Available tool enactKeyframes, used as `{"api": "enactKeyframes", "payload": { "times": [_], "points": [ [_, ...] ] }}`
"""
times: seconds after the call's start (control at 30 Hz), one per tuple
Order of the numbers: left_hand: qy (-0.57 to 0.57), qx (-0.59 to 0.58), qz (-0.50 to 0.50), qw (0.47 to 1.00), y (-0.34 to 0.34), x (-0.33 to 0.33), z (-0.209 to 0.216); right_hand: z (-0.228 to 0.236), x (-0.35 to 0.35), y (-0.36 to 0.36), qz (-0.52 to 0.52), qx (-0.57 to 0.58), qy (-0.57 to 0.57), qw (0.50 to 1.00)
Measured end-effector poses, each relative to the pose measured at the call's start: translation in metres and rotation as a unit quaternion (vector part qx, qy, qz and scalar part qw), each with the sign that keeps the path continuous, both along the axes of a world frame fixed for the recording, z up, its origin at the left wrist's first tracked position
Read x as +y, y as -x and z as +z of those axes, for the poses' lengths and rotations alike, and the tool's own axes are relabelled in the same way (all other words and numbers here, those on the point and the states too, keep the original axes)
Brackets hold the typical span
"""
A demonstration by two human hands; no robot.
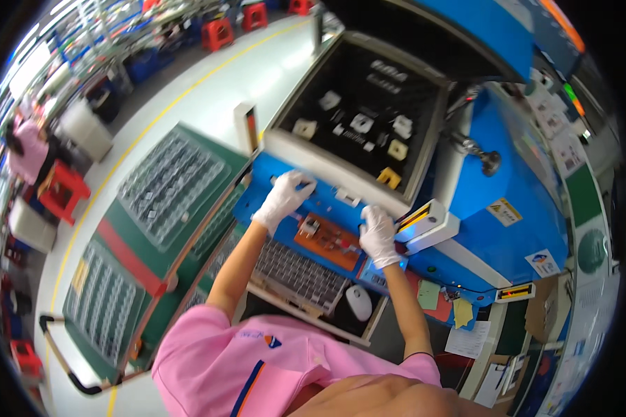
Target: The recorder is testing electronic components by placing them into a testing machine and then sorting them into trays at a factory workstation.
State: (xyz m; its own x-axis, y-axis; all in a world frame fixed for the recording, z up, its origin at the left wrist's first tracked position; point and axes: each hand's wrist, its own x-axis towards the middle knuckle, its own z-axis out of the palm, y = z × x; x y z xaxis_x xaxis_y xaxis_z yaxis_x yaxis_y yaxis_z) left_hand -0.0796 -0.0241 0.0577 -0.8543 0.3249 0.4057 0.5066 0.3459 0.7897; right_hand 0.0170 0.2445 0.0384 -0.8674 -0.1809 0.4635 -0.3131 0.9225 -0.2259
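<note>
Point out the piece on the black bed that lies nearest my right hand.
It's the deep-yellow piece, by the front edge of the black bed, closest to your gloved right hand; the paler pieces lie farther off.

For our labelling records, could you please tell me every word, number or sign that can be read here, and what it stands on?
Wording is not copied; by kind:
Yellow sticker with a warning triangle, on the blue machine: lettering too small.
White sticker, same machine: lettering blurred.
Pink shirt: blue-and-orange emblem, lettering beside it blurred.
Keyboard: key legends too small.
Paper sheet, lower right: print too small.
</note>
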Motion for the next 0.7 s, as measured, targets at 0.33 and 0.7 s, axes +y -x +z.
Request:
{"api": "enactKeyframes", "payload": {
  "times": [0.33, 0.7],
  "points": [
    [-0.031, -0.098, 0.261, 0.96, -0.061, -0.158, 0.077, 0.016, -0.014, -0.025, 0.236, 0.006, 0.036, 0.971],
    [0.202, -0.098, 0.462, 0.858, -0.065, -0.287, 0.031, -0.005, -0.014, -0.018, 0.233, -0.002, 0.136, 0.963]
  ]
}}
